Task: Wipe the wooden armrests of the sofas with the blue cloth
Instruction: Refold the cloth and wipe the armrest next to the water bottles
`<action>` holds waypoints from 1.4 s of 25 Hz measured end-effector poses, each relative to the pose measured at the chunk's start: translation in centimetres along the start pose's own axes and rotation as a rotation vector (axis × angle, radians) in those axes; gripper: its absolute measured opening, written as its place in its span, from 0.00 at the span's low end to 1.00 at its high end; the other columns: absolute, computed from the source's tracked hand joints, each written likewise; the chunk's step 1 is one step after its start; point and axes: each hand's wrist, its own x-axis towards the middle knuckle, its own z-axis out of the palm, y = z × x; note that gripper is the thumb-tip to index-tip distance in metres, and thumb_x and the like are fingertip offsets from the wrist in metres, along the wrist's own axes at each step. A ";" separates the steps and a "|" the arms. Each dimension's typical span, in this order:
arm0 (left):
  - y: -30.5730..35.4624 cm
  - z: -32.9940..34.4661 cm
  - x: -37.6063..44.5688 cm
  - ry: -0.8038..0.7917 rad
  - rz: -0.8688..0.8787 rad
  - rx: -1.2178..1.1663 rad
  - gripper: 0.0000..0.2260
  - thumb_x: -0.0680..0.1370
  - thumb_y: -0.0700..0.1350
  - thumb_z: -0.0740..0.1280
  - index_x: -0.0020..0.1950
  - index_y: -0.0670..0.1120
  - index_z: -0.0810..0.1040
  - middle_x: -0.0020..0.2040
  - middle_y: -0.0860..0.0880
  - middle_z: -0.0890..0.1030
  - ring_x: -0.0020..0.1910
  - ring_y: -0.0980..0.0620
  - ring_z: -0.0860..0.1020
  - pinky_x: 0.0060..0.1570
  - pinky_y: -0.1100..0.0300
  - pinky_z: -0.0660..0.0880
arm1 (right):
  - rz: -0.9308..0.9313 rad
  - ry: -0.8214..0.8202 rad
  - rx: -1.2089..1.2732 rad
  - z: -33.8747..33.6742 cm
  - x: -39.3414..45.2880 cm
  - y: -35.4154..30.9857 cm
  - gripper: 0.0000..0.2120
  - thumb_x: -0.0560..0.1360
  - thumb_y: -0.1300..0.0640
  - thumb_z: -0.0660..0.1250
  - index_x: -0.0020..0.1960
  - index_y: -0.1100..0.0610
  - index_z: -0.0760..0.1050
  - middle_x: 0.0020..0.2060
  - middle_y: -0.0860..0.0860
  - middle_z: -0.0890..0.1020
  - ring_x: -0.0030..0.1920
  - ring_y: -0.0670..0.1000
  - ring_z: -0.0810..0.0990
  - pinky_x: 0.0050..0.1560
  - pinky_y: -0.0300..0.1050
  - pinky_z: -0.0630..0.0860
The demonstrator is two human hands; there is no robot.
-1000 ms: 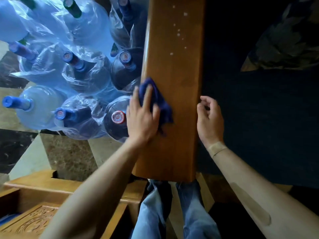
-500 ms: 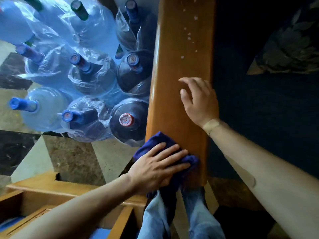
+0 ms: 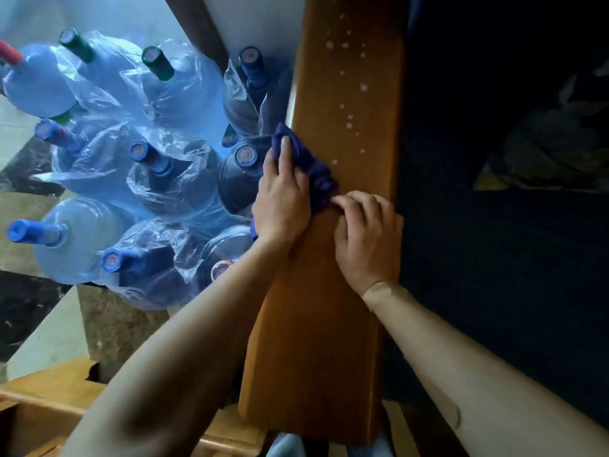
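Observation:
The wooden armrest (image 3: 329, 324) runs away from me up the middle of the view, with white specks on its far part. A dark blue cloth (image 3: 316, 173) lies bunched on its left half. My left hand (image 3: 283, 199) presses flat on the cloth at the armrest's left edge, fingers pointing away from me. My right hand (image 3: 365, 235) rests on the wood just right of it, fingers curled, their tips pinching the cloth's near right corner.
Several large blue water bottles (image 3: 158, 179), some wrapped in clear plastic, stand on the tiled floor (image 3: 43, 331) close against the armrest's left side. The dark sofa seat (image 3: 494, 258) lies to the right. A carved wooden piece (image 3: 49, 407) sits at bottom left.
My left hand has slid the cloth from the armrest's near end farther along it. My right hand has drawn back and closed its fingers at the cloth's edge.

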 end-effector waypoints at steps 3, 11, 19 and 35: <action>-3.3 0.1 -12.0 -0.026 0.349 0.321 0.27 0.80 0.50 0.54 0.80 0.52 0.58 0.81 0.46 0.56 0.79 0.42 0.55 0.72 0.40 0.63 | 0.032 -0.020 0.095 -0.4 0.0 -0.1 0.15 0.77 0.58 0.61 0.63 0.53 0.74 0.63 0.50 0.77 0.62 0.53 0.75 0.56 0.54 0.72; 9.1 2.7 9.8 0.056 0.019 0.219 0.26 0.82 0.57 0.48 0.80 0.58 0.50 0.82 0.49 0.48 0.80 0.46 0.45 0.76 0.41 0.45 | 0.143 -0.001 0.219 -0.4 -0.2 -0.2 0.17 0.80 0.45 0.57 0.64 0.53 0.71 0.61 0.52 0.77 0.60 0.50 0.75 0.60 0.48 0.71; -1.3 -1.8 6.5 -0.244 1.017 0.525 0.24 0.82 0.52 0.52 0.79 0.56 0.57 0.81 0.49 0.56 0.80 0.47 0.53 0.77 0.43 0.52 | -0.316 0.008 -0.034 -0.2 -1.2 0.2 0.07 0.74 0.56 0.64 0.50 0.52 0.79 0.52 0.51 0.82 0.54 0.56 0.79 0.54 0.53 0.74; 5.2 0.5 14.1 -0.054 0.455 0.387 0.27 0.81 0.51 0.50 0.80 0.50 0.54 0.81 0.44 0.52 0.80 0.42 0.50 0.77 0.42 0.50 | -0.037 -0.150 -0.153 -0.5 7.4 -1.8 0.12 0.73 0.50 0.65 0.56 0.49 0.76 0.55 0.50 0.80 0.52 0.54 0.79 0.49 0.54 0.76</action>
